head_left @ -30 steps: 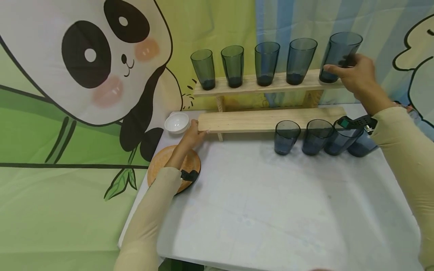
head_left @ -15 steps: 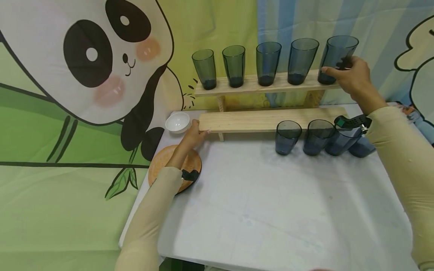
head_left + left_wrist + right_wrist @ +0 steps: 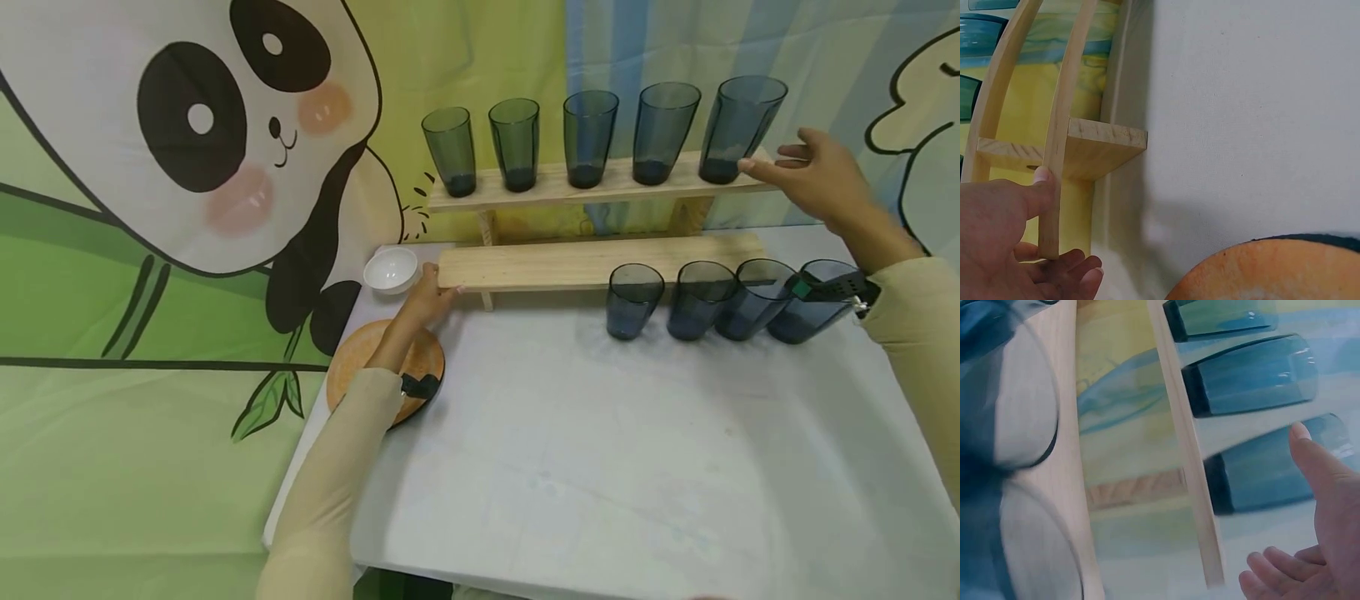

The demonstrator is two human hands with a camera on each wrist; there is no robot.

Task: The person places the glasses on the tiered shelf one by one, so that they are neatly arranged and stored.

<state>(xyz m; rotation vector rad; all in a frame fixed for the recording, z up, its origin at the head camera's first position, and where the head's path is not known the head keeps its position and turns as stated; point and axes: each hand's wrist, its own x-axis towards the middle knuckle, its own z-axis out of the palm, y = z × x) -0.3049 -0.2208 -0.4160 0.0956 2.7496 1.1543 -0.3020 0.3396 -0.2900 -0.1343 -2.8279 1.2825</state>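
Gripping the lower board (image 3: 540, 268) at its left end: left hand (image 3: 426, 302), arm stretched forward; right hand (image 3: 832, 179) loosely spread beside the rightmost glass (image 3: 742, 121) on the upper board (image 3: 553, 187), contact unclear. Left wrist view catches fingertips (image 3: 1091, 279) below the lower board, hidden from the head view.

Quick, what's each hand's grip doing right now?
Left grip: closed, holding the left end of the lower shelf.
Right grip: open, holding nothing, by the rightmost glass on the upper shelf.
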